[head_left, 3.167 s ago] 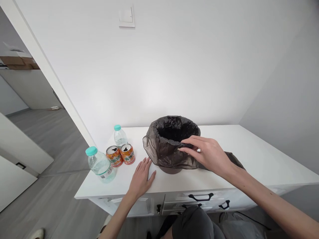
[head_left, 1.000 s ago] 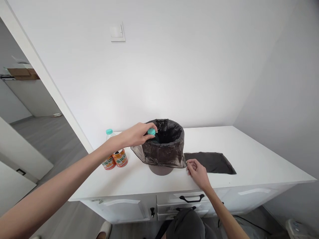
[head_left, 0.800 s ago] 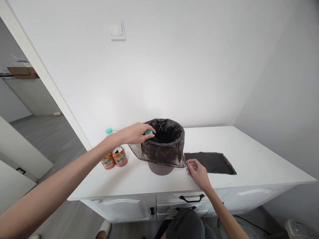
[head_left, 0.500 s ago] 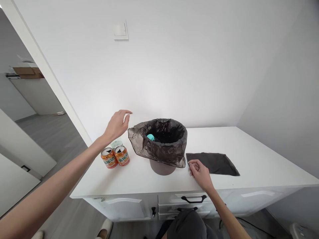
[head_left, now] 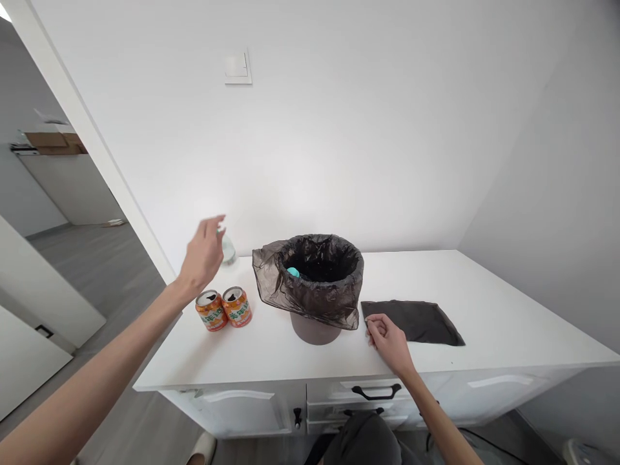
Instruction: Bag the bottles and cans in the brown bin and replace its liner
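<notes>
My left hand point(head_left: 205, 250) is raised at the left of the counter with its fingers apart, close to a clear bottle point(head_left: 228, 252). The hand partly covers the bottle, and a bit of teal shows between the fingers. Two orange drink cans point(head_left: 223, 310) stand side by side below my wrist, their tops opened. In the middle is a trash bin point(head_left: 316, 330) lined with a dark translucent bag point(head_left: 334, 300); a teal cap point(head_left: 293, 272) shows inside. My right hand point(head_left: 386, 339) rests on the counter, fingers curled with nothing visible in them, by a flat black folded bag point(head_left: 416, 321).
The white counter point(head_left: 271, 361) stands against a wall with a light switch point(head_left: 237, 67). Its front has drawers with black handles point(head_left: 376, 391). At the left is a doorway with a cardboard box point(head_left: 53, 140) beyond.
My left hand has moved left, away from the bin's rim to the clear bottle, which shows more now. My right hand has stayed in place, and the view has tilted slightly.
</notes>
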Tool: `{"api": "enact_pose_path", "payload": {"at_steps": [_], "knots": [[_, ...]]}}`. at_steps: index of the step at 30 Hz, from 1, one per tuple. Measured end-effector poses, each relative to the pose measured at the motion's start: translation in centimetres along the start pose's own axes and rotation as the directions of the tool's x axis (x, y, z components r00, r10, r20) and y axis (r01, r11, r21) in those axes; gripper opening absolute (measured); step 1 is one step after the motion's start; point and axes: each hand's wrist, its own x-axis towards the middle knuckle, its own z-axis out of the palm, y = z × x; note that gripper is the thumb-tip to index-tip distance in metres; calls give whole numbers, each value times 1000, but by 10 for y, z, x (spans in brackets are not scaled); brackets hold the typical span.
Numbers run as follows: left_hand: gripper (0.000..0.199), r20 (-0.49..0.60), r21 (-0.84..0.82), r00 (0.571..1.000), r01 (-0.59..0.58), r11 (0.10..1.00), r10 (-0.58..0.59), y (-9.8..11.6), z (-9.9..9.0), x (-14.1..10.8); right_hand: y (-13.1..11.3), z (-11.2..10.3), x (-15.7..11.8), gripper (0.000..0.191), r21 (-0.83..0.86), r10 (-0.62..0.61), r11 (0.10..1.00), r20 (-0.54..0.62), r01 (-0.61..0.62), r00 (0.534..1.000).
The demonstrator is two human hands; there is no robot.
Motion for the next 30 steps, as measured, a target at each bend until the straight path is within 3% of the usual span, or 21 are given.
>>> {"api": "enact_pose_path", "payload": {"at_steps": [1,3,6,9,12,15,18,20,22,25,28,30], "knots": [[42,-144,-52,988,-61,997,53,15,-15,5,-1,0,0,40,0,0,1000,-1,0,1000],[37,-372,-116,915,-211,971,155,57,-49,11,-2,1,-1,40,-1,2,1000,-2,-2,1000],[27,-511,-197,817,-413,889,266,129,-89,11,0,1,-1,37,-5,8,1000,2,-8,1000],[24,-425,-288,815,-534,795,394,181,-92,4,5,0,0,37,-7,12,1000,6,-12,1000],[22,-264,-421,845,-535,732,466,201,-65,-2,9,-1,1,38,-12,6,1000,14,-6,1000],[24,-33,-559,847,-456,693,531,203,-34,-4,8,0,1,39,-10,-6,1000,16,6,1000],[30,270,-592,761,-351,726,589,198,-17,-9,5,0,1,39,-10,-1,1000,10,1,1000],[36,347,-569,738,-325,756,579,192,-13,-13,4,0,0,39,-11,3,1000,10,-3,1000],[39,276,-534,815,-310,786,509,181,-14,-16,2,0,0,41,-14,4,1000,11,-4,1000],[41,70,-446,960,-211,870,269,149,-19,-18,-2,0,-1,41,-14,9,1000,6,-9,1000],[43,-36,-348,998,-52,936,42,102,-17,-22,-5,0,-1,42,-7,10,1000,-2,-10,1000],[45,45,-258,999,6,966,6,69,-10,-32,-5,0,-1,43,-4,3,1000,-5,-3,1000]]}}
